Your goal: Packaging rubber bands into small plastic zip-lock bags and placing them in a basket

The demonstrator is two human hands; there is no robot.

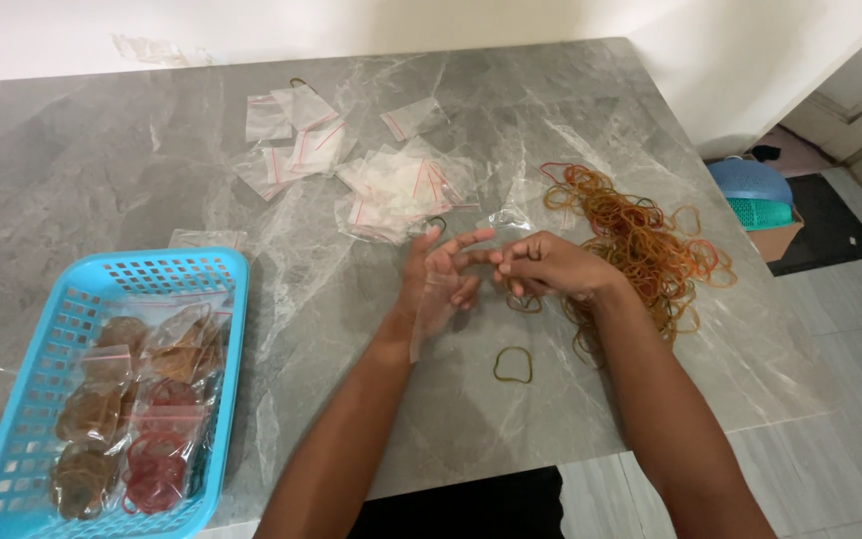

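My left hand (pixel 438 279) is raised over the grey marble table (pixel 152 170), fingers spread, with a small clear plastic bag (pixel 429 317) lying against its palm. My right hand (pixel 548 266) meets it from the right, fingertips pinched together at the bag's mouth. Whether a rubber band is between those fingers I cannot tell. A heap of orange and brown rubber bands (pixel 641 240) lies just right of my right hand. One dark band (pixel 513 365) lies loose on the table below the hands.
A pile of empty clear zip bags with red strips (pixel 371 175) is spread behind the hands. A blue plastic basket (pixel 207 274) at the front left holds several filled bags of bands. A blue bowl (pixel 750 185) sits on the floor right.
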